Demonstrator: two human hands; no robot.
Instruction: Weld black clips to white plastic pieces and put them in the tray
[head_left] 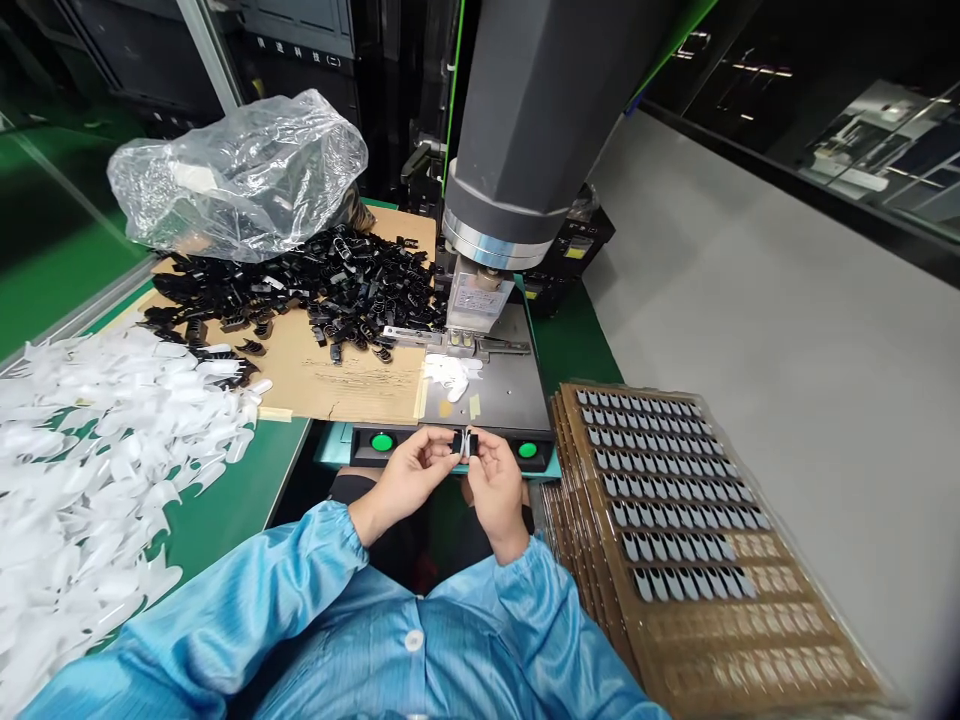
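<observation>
Near the front edge of the table (225, 505), just ahead of the machine's two green buttons (382, 442), you hold a small black clip (457, 443) and a small white piece (470, 443) together between both hands. Your left hand (409, 478) pinches the black clip at its fingertips; your right hand (491, 480) closes on the white piece from the right side. Both sets of fingers are clenched on these parts, which touch each other above the gap between table and lap.

Far behind them, a press head (480, 295) hangs over a grey base plate (502, 385), where a few loose white pieces (450, 375) lie. Left of the plate, a heap of black clips (330, 285) spreads across a cardboard sheet (352, 380), with a crumpled plastic bag (240, 175) behind it. A large drift of white pieces (97, 440) covers the near left of the table. On the right, a stack of brown trays (675, 520) is partly filled with finished parts.

The likeliest slip, judging from the pinch grip, is one part springing free and dropping into your lap, since nothing lies beneath the hands. Forcing the parts together misaligned could also leave a bad fit. Your sleeve sits near the white drift and could sweep pieces off the edge.
</observation>
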